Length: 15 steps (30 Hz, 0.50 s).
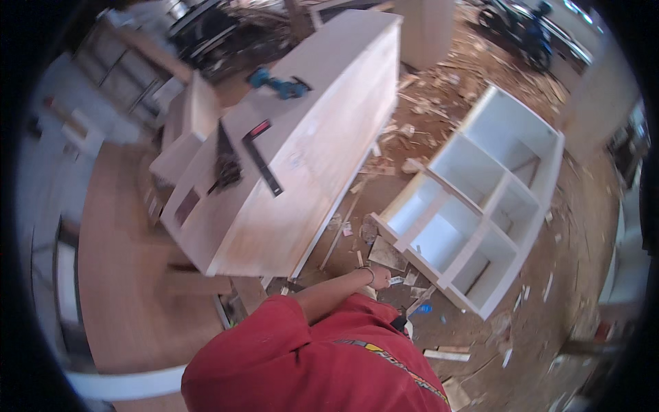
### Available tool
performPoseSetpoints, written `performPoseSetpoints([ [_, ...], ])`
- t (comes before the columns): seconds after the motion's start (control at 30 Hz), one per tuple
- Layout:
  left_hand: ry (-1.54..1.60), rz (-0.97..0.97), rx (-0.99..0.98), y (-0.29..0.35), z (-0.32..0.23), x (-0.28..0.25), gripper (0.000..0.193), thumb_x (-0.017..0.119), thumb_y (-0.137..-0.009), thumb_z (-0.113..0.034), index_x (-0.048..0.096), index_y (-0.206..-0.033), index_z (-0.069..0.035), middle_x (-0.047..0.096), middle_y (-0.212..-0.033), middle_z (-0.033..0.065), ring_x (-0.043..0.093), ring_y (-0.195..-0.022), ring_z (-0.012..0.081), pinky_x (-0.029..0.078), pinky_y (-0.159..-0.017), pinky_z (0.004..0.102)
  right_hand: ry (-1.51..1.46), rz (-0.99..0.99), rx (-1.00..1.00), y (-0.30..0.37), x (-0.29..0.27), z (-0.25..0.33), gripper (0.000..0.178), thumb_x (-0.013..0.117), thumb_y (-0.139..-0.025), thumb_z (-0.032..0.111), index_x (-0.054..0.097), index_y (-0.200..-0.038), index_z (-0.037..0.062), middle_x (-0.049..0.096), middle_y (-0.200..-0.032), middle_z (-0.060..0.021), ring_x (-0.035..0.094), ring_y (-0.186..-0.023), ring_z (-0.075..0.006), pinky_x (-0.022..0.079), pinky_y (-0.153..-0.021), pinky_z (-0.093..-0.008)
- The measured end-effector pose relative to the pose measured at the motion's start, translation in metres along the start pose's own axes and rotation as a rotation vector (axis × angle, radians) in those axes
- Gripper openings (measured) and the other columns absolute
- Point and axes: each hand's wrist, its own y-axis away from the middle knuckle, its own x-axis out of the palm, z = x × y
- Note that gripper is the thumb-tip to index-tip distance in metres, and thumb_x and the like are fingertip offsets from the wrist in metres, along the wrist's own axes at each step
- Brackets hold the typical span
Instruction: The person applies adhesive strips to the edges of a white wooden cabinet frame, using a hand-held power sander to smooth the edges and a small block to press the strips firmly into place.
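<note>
My left hand (379,277) is low in the middle of the view, its bare forearm coming from a red sleeve, with a band round the wrist. Its fingers look closed, and a small whitish piece (396,280) shows at their tips; what it is I cannot make out. My right hand is out of sight. Ahead to the left lies a long pale wooden cabinet (302,158). On it rest a teal power tool (278,84), a black try square (262,163) and a dark tool (226,161). A compartmented wooden cabinet (473,240) with white inner faces lies to the right.
A broad brown board (130,275) spreads along the left, beside a smaller wooden box (189,123). Wood scraps (412,147) and offcuts (447,355) litter the earthen floor. A motorbike (525,34) stands far right. A crumpled blue thing (423,308) lies near my hand.
</note>
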Motion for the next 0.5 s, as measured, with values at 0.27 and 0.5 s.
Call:
performPoseSetpoints([
  [0.27, 0.429, -0.540, -0.214, 0.212, -0.022, 0.010, 0.034, 0.067, -0.094, -0.031, 0.069, -0.120, -0.009, 0.074, -0.109, 0.0138, 0.071, -0.103, 0.0291, 0.054, -0.095, 0.0401, 0.190, 0.077, -0.132, -0.051, -0.047, 0.082, 0.035, 0.067, -0.091, 0.041, 0.068, -0.088, 0.0060, 0.062, -0.070, -0.0105, 0.061, -0.062, -0.0257, 0.049, -0.058, -0.0393],
  [0.5, 0.068, -1.600, -0.568, 0.436, 0.164, -0.131, 0.036, 0.071, -0.095, -0.020, 0.062, -0.124, 0.000, 0.065, -0.122, 0.0159, 0.060, -0.119, 0.0285, 0.047, -0.105, 0.0393, 0.319, 0.278, -0.522, -0.080, 0.028, 0.146, 0.015, 0.062, -0.088, 0.020, 0.064, -0.085, 0.0054, 0.059, -0.066, -0.0086, 0.058, -0.054, -0.0188, 0.046, -0.047, -0.0344],
])
